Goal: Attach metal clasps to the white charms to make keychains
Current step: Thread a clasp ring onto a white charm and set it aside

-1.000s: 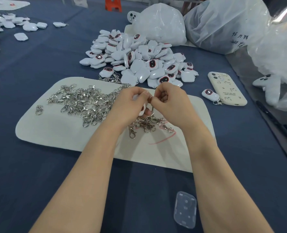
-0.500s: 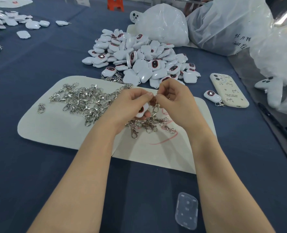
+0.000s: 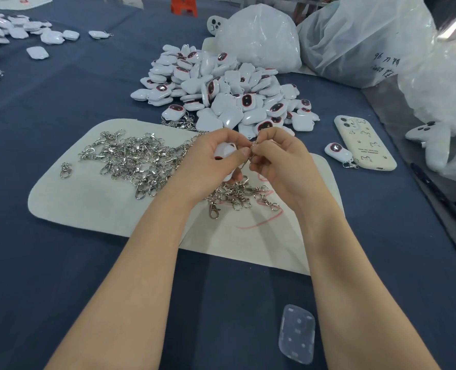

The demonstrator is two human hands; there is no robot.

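My left hand (image 3: 208, 161) grips a white charm (image 3: 225, 151), its fingers curled round it above the cream mat (image 3: 82, 201). My right hand (image 3: 277, 158) pinches a metal clasp (image 3: 249, 156) against the charm's edge; most of the clasp is hidden between the fingertips. Loose metal clasps (image 3: 130, 158) lie heaped on the mat's left part, and a smaller bunch of clasps (image 3: 237, 196) sits just under my hands. A big pile of white charms (image 3: 221, 89) lies behind the mat.
A cream phone (image 3: 365, 142) lies to the right with a finished keychain (image 3: 337, 152) beside it. Clear plastic bags (image 3: 355, 36) stand at the back right. More charms (image 3: 21, 30) are spread at the far left. A clear plastic piece (image 3: 297, 333) lies near me.
Both hands stay together over the mat. The charm has turned in my left hand, showing more of its white back, while my right fingers keep working the clasp at its edge.
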